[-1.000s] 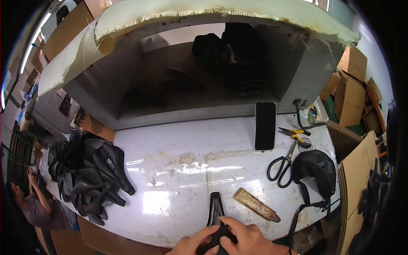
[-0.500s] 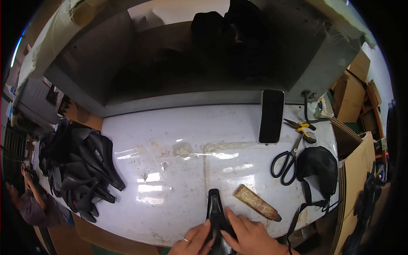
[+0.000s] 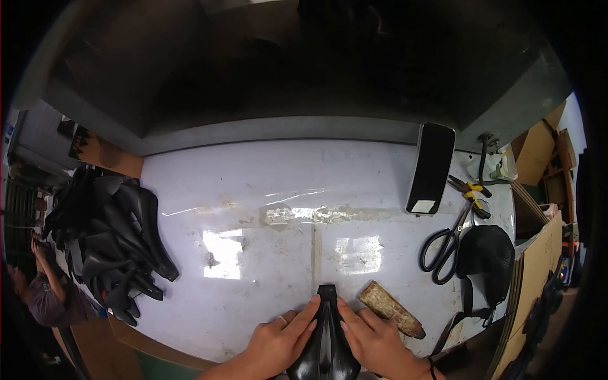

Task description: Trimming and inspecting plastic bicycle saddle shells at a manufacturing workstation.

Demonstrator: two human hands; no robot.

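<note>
A black bicycle saddle (image 3: 310, 364) lies at the table's near edge, its narrow nose pointing away from me and a long groove running down its middle. My left hand (image 3: 275, 342) grips the left side of the nose, its fingers pressed against the edge. On the other side my right hand (image 3: 380, 342) holds the saddle in the same way. Just beyond the right hand lies a worn wooden block (image 3: 391, 309) with a dark end.
Many black saddle pieces (image 3: 120, 240) are heaped at the left. Towards the right lie a phone (image 3: 432, 168), yellow-handled pliers (image 3: 472, 188), black scissors (image 3: 446, 244) and a black mesh item with straps (image 3: 487, 259). A grey shelf (image 3: 285, 131) bounds the back. Another person (image 3: 54, 297) is at far left.
The saddle now lies nearer upright in view, with more of its wide end visible. My hands have moved forward to both sides of its nose. The view has shifted.
</note>
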